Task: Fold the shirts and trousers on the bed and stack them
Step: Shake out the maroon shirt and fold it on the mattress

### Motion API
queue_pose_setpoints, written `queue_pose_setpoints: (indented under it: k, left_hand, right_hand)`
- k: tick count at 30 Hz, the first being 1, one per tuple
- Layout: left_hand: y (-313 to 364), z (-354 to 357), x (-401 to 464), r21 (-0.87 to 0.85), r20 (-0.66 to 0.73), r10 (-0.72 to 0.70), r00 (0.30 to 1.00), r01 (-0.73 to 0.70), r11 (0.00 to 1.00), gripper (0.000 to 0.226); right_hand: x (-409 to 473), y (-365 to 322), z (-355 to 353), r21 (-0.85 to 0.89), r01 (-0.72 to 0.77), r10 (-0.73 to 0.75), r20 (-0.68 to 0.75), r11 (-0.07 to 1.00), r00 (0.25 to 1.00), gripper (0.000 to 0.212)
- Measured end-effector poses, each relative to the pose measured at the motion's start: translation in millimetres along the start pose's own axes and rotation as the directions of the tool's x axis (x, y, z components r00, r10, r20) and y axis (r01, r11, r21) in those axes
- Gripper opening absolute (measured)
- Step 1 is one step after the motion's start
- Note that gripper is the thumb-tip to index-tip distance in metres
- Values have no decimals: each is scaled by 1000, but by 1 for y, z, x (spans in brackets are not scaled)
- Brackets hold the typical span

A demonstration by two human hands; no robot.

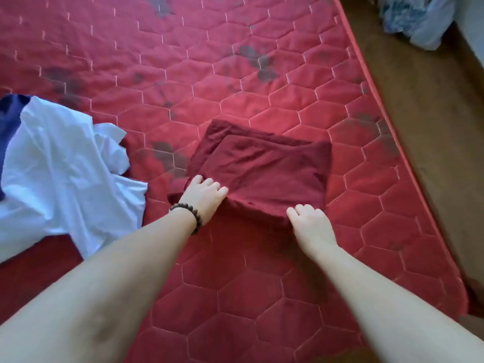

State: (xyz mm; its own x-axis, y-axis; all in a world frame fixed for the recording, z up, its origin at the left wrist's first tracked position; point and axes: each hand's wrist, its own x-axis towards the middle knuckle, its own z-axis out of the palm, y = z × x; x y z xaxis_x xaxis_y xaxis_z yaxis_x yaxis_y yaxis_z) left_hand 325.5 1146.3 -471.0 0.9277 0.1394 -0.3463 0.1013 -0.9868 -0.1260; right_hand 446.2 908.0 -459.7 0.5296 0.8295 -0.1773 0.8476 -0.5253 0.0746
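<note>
Both hands are gripping the folded garment (262, 166) at centre frame; left hand (203, 197) is clasping its near-left corner; right hand (309, 222) is clasping its near-right corner. A white shirt (65, 176) is lying at left on the mattress (262, 61).

- home bedroom, looks lived-in
- red quilted mattress (262, 61), bare, w/ dark stains
- loose clothes: white shirt (65, 179)
- brown floor (432, 127) beside bed

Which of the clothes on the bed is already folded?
The dark red garment, a neat rectangle under both hands. The white shirt to its left lies crumpled and spread out, with a blue garment partly beneath it.
</note>
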Motion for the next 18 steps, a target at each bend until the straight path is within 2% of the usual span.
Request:
queue_pose_setpoints:
  k: [3, 7, 11, 14, 16, 18]
  left_hand:
    - [17, 36, -34, -50, 35, -64, 997, 66, 997, 36]
    - [12, 62, -72, -110, 13, -126, 992, 127, 986, 44]
    - [-1, 73, -93, -33, 137, -185, 973, 192, 981, 58]
    - [-4, 75, -105, -68, 181, -278, 943, 294, 953, 67]
    - [-3, 75, -111, -115, 200, -336, 921, 362, 925, 72]
    - [2, 72, -115, -221, 179, -417, 891, 449, 866, 72]
  right_hand:
    - [-28, -30, 28, 56, 8, -19, 195, 998, 981, 28]
    - [-57, -76, 26, 129, 36, -62, 199, 991, 978, 24]
    - [-76, -133, 21, 168, 113, -142, 173, 979, 975, 23]
    - [-82, -171, 26, 290, 153, -233, 266, 945, 936, 15]
    - [-85, -187, 26, 372, 139, -288, 381, 918, 879, 20]
    - [-84, -189, 24, 404, 119, -281, 372, 907, 885, 40]
